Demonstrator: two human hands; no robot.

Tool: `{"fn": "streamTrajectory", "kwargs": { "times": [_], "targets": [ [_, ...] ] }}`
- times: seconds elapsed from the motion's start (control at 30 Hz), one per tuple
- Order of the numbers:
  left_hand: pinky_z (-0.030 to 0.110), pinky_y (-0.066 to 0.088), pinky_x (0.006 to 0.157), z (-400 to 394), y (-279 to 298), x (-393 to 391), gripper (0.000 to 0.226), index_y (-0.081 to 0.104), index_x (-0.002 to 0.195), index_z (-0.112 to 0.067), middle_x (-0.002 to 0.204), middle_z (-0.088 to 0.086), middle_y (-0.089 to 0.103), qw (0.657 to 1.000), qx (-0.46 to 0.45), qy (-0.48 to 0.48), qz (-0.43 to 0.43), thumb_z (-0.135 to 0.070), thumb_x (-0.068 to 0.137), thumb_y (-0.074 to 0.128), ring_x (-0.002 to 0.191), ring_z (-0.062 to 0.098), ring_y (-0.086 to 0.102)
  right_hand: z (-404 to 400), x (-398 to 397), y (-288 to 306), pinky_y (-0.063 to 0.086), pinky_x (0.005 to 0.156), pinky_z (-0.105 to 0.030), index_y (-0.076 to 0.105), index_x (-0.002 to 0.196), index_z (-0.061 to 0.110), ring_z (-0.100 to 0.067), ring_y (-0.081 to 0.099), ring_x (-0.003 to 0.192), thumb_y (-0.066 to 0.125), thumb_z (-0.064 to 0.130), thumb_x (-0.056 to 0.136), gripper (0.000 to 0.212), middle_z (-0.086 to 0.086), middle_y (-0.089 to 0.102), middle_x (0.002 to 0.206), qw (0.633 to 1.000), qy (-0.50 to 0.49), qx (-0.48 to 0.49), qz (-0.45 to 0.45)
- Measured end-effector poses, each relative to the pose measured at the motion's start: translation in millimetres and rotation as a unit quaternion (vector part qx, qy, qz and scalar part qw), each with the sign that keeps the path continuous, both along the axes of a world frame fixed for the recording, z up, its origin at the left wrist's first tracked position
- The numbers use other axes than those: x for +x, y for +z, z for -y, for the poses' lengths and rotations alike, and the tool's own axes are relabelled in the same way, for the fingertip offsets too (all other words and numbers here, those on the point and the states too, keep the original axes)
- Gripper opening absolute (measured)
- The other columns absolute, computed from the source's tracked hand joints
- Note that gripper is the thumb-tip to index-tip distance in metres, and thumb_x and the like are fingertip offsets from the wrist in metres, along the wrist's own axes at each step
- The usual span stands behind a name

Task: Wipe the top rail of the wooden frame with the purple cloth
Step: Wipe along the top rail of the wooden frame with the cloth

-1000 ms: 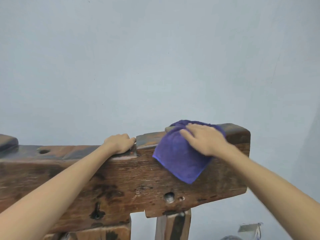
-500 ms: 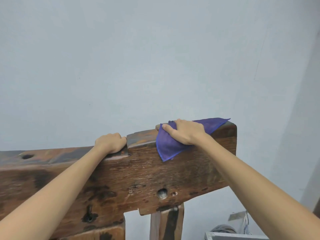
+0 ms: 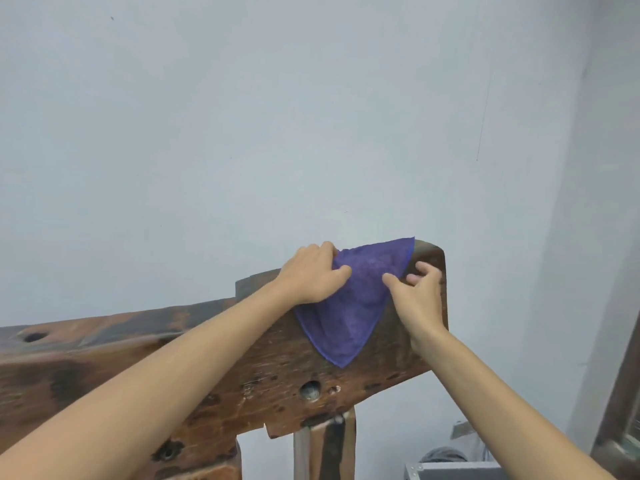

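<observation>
The dark, worn wooden frame (image 3: 263, 372) runs from the left edge to right of centre, and its top rail (image 3: 173, 317) steps up to a raised end. The purple cloth (image 3: 349, 306) is draped over that raised end, one corner hanging down the front face. My left hand (image 3: 311, 275) lies palm down on the cloth's left part, fingers curled over the rail's top. My right hand (image 3: 419, 296) rests on the wood beside the cloth's right edge. Its fingers are spread and only the thumb tip touches the cloth.
A plain pale wall stands right behind the frame. A wooden post (image 3: 329, 448) holds the rail up from below. A grey metal box (image 3: 450, 471) and some clutter sit on the floor at lower right. A dark door or window frame (image 3: 620, 410) rises at the right edge.
My left hand left the step in the rail and moved right onto the cloth. My right hand came off the cloth's top to its right edge. The cloth now hangs further down the front.
</observation>
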State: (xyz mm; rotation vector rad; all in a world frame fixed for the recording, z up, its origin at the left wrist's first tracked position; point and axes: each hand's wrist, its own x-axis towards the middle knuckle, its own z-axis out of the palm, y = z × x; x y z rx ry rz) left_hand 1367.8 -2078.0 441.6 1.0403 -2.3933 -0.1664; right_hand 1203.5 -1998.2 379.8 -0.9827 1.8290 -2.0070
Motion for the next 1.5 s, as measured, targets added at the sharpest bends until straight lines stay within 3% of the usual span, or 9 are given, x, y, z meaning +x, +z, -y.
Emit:
{"fn": "streamTrajectory", "kwargs": {
  "times": [0.1,0.27,0.47,0.6,0.73,0.87,1.27,1.4,1.5],
  "targets": [
    [0.044,0.043,0.100,-1,19,-37,0.060,0.042,0.134,-0.009,0.133,0.016,0.050,0.989,0.115,0.096,0.004,-0.046,0.088,0.051,0.124,0.037,0.045,-1,-1,-5,0.053,0.061,-0.022,0.036,0.134,0.021,-0.012,0.068,0.080,0.081,0.024,0.085,0.066,-0.007,0.067,0.109,0.967,0.143,0.017,0.209],
    [0.033,0.045,0.071,18,41,-45,0.036,0.050,0.109,-0.009,0.116,0.011,0.058,0.974,0.205,0.092,-0.010,-0.033,0.087,0.066,0.095,0.029,0.058,-3,-21,22,0.025,0.036,-0.022,0.063,0.085,0.014,-0.008,0.034,0.041,0.079,0.022,0.086,0.018,0.005,0.041,0.052,0.965,0.163,0.098,0.179],
    [0.028,0.030,0.053,38,42,-25,0.023,0.048,0.081,-0.010,0.075,0.011,0.042,0.970,0.236,-0.019,-0.051,-0.026,0.092,0.060,0.053,0.020,0.035,-16,-32,88,0.048,0.067,-0.024,0.076,0.095,0.014,-0.011,0.064,0.078,0.063,0.027,0.095,0.019,0.003,0.073,0.087,0.988,0.122,0.041,-0.084],
    [0.034,0.060,0.066,35,50,-15,0.021,0.051,0.088,-0.015,0.086,0.003,0.066,0.910,0.328,-0.113,-0.228,-0.029,0.103,0.047,0.067,0.017,0.070,-23,-40,125,0.052,0.073,-0.032,0.074,0.103,0.022,-0.016,0.069,0.084,0.057,0.026,0.099,0.017,0.002,0.077,0.095,0.985,0.168,0.020,-0.045],
    [0.058,0.052,0.082,28,61,-19,0.036,0.054,0.075,-0.013,0.084,0.015,0.063,0.881,0.346,-0.158,-0.282,-0.022,0.106,0.039,0.081,0.033,0.061,-25,-44,114,0.061,0.072,-0.039,0.063,0.118,0.033,-0.020,0.076,0.088,0.065,0.017,0.094,0.028,0.004,0.078,0.106,0.963,0.253,0.090,-0.027],
    [0.045,0.054,0.081,21,78,-28,0.025,0.050,0.117,-0.011,0.105,0.017,0.062,0.826,0.371,-0.175,-0.387,-0.005,0.095,0.060,0.080,0.028,0.065,-25,-46,98,0.062,0.071,-0.039,0.051,0.126,0.044,-0.020,0.076,0.099,0.072,0.009,0.090,0.054,0.005,0.075,0.115,0.949,0.308,0.064,-0.009],
    [0.031,0.060,0.081,21,149,-51,0.030,0.071,0.091,-0.013,0.120,0.016,0.061,0.785,0.282,-0.295,-0.466,0.011,0.072,0.074,0.102,0.025,0.070,-28,-94,176,0.054,0.080,-0.035,0.043,0.117,0.043,-0.016,0.068,0.097,0.065,0.027,0.086,0.041,0.008,0.071,0.100,0.967,-0.061,-0.127,-0.211],
    [0.023,0.058,0.063,40,119,-68,0.024,0.065,0.087,-0.008,0.092,0.011,0.066,0.804,0.316,-0.190,-0.467,0.014,0.080,0.067,0.074,0.017,0.068,5,-101,162,0.047,0.082,-0.034,0.042,0.131,0.031,-0.027,0.063,0.102,0.064,0.024,0.088,0.049,-0.003,0.065,0.107,0.967,-0.107,-0.030,-0.230],
    [0.023,0.053,0.053,61,71,-62,0.017,0.063,0.097,-0.009,0.081,0.009,0.063,0.906,0.319,-0.093,-0.263,0.004,0.086,0.067,0.062,0.013,0.064,33,-93,132,0.043,0.096,-0.041,0.049,0.137,0.022,-0.038,0.051,0.124,0.061,0.024,0.090,0.048,-0.014,0.060,0.127,0.907,-0.128,0.180,-0.358]
  ]
}}
